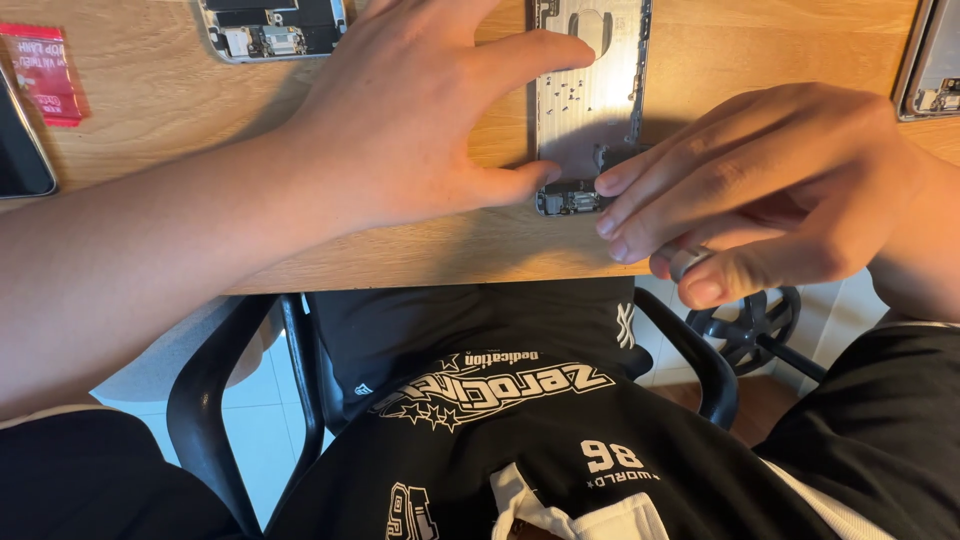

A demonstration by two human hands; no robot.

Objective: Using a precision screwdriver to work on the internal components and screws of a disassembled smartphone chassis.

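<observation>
In the head view, an opened phone shell [590, 100] lies on the wooden table [160, 110], near the edge closest to the person. It is a flat, silver-grey metal housing with small screws and holes on its bare inner face, and a darker cluster of small parts sits at its near end. Its long axis runs away from the person, so the near short end points to the table edge and the far end leaves the picture at the top.

The left hand [420, 110] is spread open and flat, grasping nothing; its thumb tip touches the near left corner of the shell and its index finger lies across the left edge.

The right hand [770, 190] comes from the right side. Its fingertips [615, 185] rest at the near right corner of the shell, and between thumb and finger it pinches a small pale object [688, 262] that I cannot identify.

Another opened phone [272, 28] lies further left, and a red packet [42, 72] lies at the left edge.
</observation>
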